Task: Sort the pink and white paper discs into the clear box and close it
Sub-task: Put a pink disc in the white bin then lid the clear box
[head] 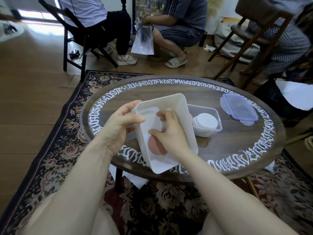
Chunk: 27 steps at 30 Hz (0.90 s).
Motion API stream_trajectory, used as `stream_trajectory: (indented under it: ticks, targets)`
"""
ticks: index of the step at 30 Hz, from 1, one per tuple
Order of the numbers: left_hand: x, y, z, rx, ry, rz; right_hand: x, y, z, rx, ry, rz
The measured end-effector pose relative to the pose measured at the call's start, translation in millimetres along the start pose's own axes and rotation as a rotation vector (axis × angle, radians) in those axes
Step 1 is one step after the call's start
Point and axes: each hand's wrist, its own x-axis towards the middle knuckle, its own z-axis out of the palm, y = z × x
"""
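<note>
Visibly one pink disc (pixel 156 146), one clear box (pixel 205 120) — one lid (pixel 238 109).

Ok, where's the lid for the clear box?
The lid lies flat on the table's far right, just right of the clear box.

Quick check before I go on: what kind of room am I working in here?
Probably a home living room used as a work space: a round dark wooden table with white lettering on a floral patterned rug, wood-plank floor, and folding wooden chairs with other people seated.
</note>
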Motion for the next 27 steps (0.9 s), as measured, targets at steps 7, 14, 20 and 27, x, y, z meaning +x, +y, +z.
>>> stream_trajectory:
  ticks: [7,14,20,27]
  targets:
    - [-1,1,1,-0.031,-0.011,-0.033,4,1,3,0.207,0.029,0.102]
    - [1,2,2,-0.107,0.129,-0.048,-5,-11,-14,0.401,-0.001,0.064]
    - [2,10,-5,-0.173,0.339,-0.007,-14,-25,-67,0.572,0.208,-0.057]
    - [0,13,-8,-0.148,0.383,0.046,11,48,-132,0.397,0.477,0.292]
